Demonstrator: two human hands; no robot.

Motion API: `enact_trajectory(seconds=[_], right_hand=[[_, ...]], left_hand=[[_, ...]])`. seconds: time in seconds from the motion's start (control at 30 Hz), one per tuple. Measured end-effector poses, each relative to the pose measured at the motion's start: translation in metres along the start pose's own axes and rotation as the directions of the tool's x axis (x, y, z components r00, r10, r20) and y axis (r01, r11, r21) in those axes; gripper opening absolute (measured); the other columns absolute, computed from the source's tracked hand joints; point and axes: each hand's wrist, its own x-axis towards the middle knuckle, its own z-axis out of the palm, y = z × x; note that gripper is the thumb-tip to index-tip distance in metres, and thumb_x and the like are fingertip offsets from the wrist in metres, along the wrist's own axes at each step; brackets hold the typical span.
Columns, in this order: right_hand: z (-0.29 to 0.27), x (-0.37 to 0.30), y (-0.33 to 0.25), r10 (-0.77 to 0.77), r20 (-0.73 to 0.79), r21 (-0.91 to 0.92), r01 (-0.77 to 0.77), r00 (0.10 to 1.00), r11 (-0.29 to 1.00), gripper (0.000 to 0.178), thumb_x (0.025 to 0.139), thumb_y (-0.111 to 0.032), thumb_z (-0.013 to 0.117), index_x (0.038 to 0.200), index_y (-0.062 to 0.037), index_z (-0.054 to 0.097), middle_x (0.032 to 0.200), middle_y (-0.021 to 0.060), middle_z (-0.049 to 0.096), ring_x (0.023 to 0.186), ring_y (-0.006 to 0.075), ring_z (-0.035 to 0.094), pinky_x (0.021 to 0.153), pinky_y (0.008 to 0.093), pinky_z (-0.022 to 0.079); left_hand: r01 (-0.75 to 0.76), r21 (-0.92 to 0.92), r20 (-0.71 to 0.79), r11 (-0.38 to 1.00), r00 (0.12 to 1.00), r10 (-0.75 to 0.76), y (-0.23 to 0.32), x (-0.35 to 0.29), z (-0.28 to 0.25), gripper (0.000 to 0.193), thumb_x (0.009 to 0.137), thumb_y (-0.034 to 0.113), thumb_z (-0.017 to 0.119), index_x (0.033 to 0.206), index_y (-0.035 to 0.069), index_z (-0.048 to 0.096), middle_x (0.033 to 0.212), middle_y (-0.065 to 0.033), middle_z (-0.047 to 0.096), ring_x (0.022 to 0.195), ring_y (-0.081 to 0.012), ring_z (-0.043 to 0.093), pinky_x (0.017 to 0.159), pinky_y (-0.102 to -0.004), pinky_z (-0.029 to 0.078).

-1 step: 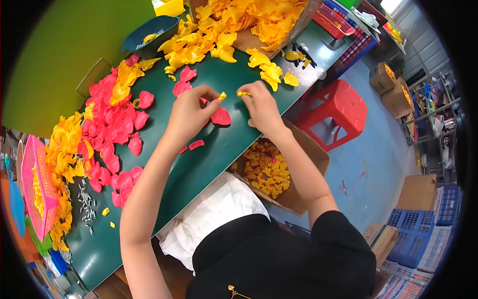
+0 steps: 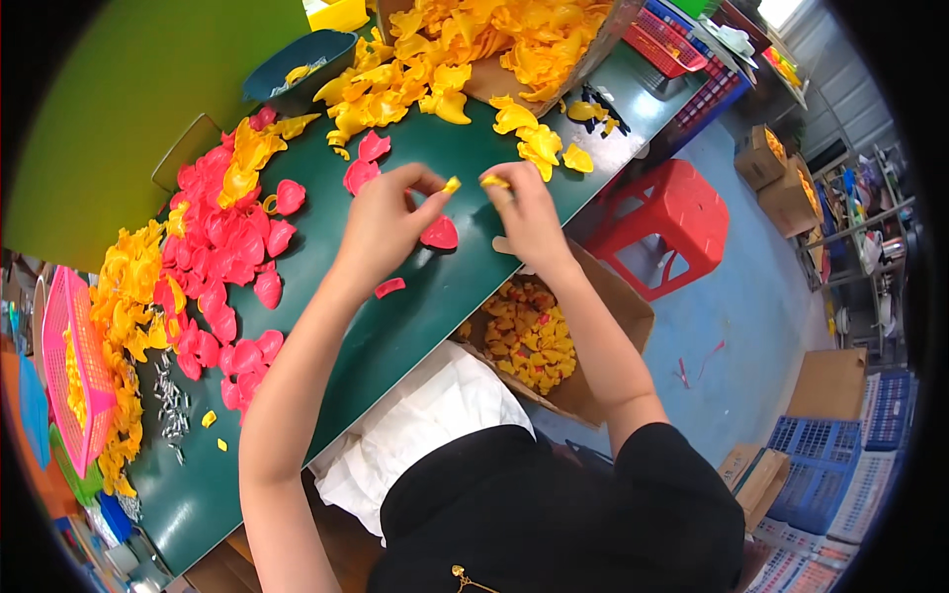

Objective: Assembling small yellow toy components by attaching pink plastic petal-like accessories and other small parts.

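Observation:
Over the green tabletop (image 2: 341,341), my left hand (image 2: 390,219) pinches a small yellow plastic piece (image 2: 452,186) between thumb and fingertips. Just to its right, my right hand (image 2: 527,212) closes on another small yellow piece (image 2: 494,182). A narrow gap separates the two pieces. Beneath my left hand lies a pink-red curved plastic shell (image 2: 439,233), with a smaller pink-red piece (image 2: 389,287) nearer me. More pink-red shells (image 2: 222,247) are heaped to the left, beside yellow-orange curved plastic parts (image 2: 129,296). Small silvery metal parts (image 2: 172,405) are scattered near them.
A cardboard box of yellow-orange parts (image 2: 539,49) lies at the far side, next to a dark basin (image 2: 297,74). Below the table's right edge stands an open carton (image 2: 618,296) of small assembled yellow pieces. A red stool (image 2: 682,212) is beyond it; a pink basket (image 2: 74,366) sits left.
Both hands have shifted slightly to the right, each keeping its yellow piece. The pieces have come a little nearer each other.

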Motion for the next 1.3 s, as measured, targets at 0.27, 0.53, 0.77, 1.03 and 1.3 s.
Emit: enact_trajectory(seconds=[0.27, 0.53, 0.77, 1.03, 1.3], right_hand=[[-0.02, -0.005, 0.085, 0.182, 0.411, 0.695, -0.178, 0.893, -0.696, 0.028, 0.092, -0.009, 0.048, 0.119, -0.0014, 0.052, 0.119, 0.0151, 0.059, 0.115, 0.0294, 0.055, 0.105, 0.0423, 0.04], [-0.113, 0.087, 0.176, 0.823, 0.209, 0.977, -0.147, 0.529, -0.153, 0.033, 0.097, -0.023, 0.039, 0.119, 0.0007, 0.045, 0.124, 0.025, 0.05, 0.121, 0.0401, 0.045, 0.108, 0.0485, 0.034], [-0.08, 0.107, 0.277, 0.769, -0.141, 0.899, -0.244, 0.623, 0.363, 0.04, 0.1, -0.026, 0.04, 0.129, 0.0003, 0.049, 0.129, 0.0129, 0.054, 0.121, 0.025, 0.048, 0.103, 0.0388, 0.036], [-0.032, 0.03, 0.011, 0.39, -0.36, 0.41, -0.232, 0.848, 0.882, 0.022, 0.091, -0.001, 0.055, 0.111, 0.0041, 0.062, 0.108, 0.009, 0.064, 0.1, 0.0178, 0.059, 0.093, 0.0296, 0.045], [0.044, -0.027, -0.064, -0.084, 0.215, 0.29, 0.018, 0.973, 0.957, 0.023, 0.081, -0.005, 0.071, 0.104, -0.0047, 0.065, 0.091, 0.0034, 0.065, 0.084, 0.0151, 0.06, 0.069, 0.026, 0.046]], left_hand=[[-0.397, 0.681, -0.129, 0.615, 0.762, 0.634, 0.031, 0.037, 0.098, 0.018, 0.065, 0.018, 0.065, 0.079, 0.007, 0.065, 0.086, -0.0053, 0.06, 0.086, -0.0253, 0.056, 0.072, -0.0374, 0.048], [-0.319, 0.738, -0.031, 0.595, 0.864, 0.502, 0.038, -0.031, 0.118, 0.043, 0.08, 0.018, 0.057, 0.119, -0.001, 0.058, 0.131, -0.0169, 0.053, 0.127, -0.0333, 0.046, 0.11, -0.0494, 0.032], [-0.085, 0.911, -0.084, 0.404, 0.92, 0.382, -0.045, -0.026, 0.063, 0.045, 0.085, 0.029, 0.059, 0.127, 0.013, 0.058, 0.146, -0.0073, 0.043, 0.14, -0.0304, 0.031, 0.115, -0.0523, 0.02], [-0.25, 0.522, -0.066, 0.815, 0.941, 0.331, -0.003, -0.173, 0.027, 0.032, 0.073, 0.012, 0.072, 0.102, 0.003, 0.062, 0.104, -0.0095, 0.061, 0.1, -0.0297, 0.056, 0.091, -0.043, 0.048], [-0.035, 0.659, -0.083, 0.752, 0.989, 0.119, -0.023, -0.173, 0.02, 0.06, 0.08, 0.036, 0.07, 0.129, 0.005, 0.052, 0.144, -0.0127, 0.041, 0.135, -0.034, 0.035, 0.109, -0.0514, 0.032]])
